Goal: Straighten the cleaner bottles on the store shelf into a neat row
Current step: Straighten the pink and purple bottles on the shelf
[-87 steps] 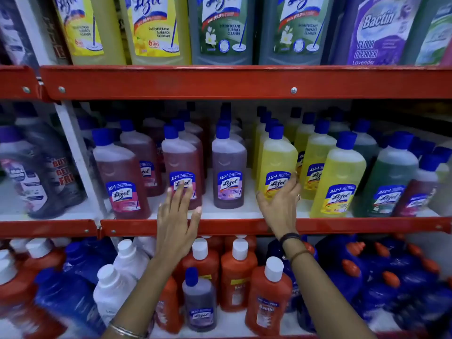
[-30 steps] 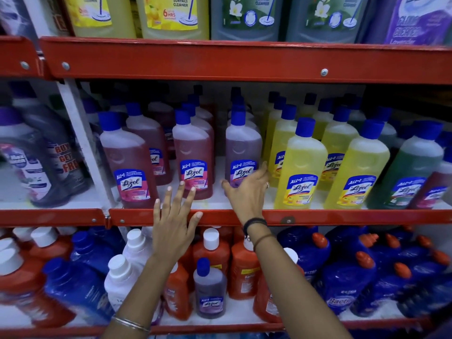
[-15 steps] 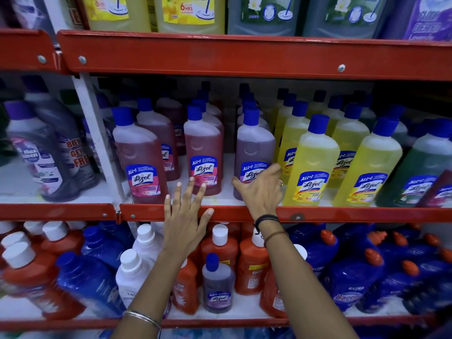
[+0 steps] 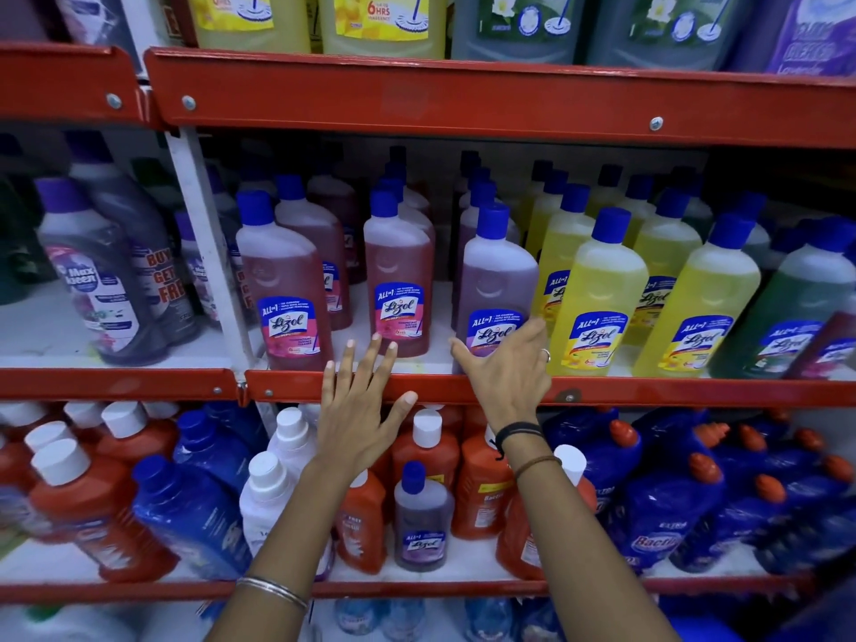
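Observation:
Lizol cleaner bottles with blue caps stand on the middle shelf (image 4: pixel 648 391). From the left, the front row holds a pink bottle (image 4: pixel 285 289), a second pink bottle (image 4: pixel 398 280) set a little further back, a purple bottle (image 4: pixel 495 289), then yellow bottles (image 4: pixel 602 298) and a green bottle (image 4: pixel 801 308). My right hand (image 4: pixel 505 368) cups the base of the purple bottle, thumb on its left side and fingers on its label. My left hand (image 4: pixel 361 400) is spread flat with nothing in it, in front of the shelf's red edge, fingertips just below the second pink bottle.
A white upright post (image 4: pixel 204 252) divides the shelf from a bay of dark Max Kleen bottles (image 4: pixel 102 280). Large cleaner jugs (image 4: pixel 384 20) fill the shelf above. Orange (image 4: pixel 426 461), white and blue bottles (image 4: pixel 657 512) crowd the shelf below.
My right hand went from the front yellow bottle leftward to the purple bottle and stays on its base. The left hand has stayed spread by the shelf edge. The view has shifted left and downward.

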`<control>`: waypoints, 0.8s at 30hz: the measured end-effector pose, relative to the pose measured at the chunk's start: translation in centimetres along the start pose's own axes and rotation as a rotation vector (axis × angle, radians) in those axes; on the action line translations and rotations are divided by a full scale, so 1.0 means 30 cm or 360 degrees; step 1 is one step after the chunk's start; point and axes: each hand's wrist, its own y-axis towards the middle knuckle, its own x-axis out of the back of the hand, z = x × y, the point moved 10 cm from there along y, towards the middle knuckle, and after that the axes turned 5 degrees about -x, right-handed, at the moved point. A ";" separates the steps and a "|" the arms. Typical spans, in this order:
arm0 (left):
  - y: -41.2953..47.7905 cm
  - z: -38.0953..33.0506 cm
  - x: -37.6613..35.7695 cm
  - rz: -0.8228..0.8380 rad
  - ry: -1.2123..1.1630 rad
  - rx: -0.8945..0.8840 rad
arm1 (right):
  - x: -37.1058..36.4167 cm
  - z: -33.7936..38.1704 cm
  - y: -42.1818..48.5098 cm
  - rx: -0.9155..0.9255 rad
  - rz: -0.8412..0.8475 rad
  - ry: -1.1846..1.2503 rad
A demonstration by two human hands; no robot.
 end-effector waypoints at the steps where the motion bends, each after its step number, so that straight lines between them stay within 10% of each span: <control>1: -0.010 0.006 0.003 0.0013 0.0005 -0.0011 | 0.000 -0.002 -0.006 -0.0007 -0.0005 0.0002; 7: -0.070 0.077 0.021 0.0031 0.0008 0.0008 | 0.061 0.053 -0.124 0.0288 -0.0421 0.0272; 11: -0.093 0.127 0.022 0.0080 0.0017 0.0001 | -0.017 0.225 -0.218 0.0633 -0.0207 0.0566; 24: -0.119 0.212 0.010 0.0147 0.0056 -0.0129 | -0.327 0.306 -0.088 0.0053 0.0255 0.0169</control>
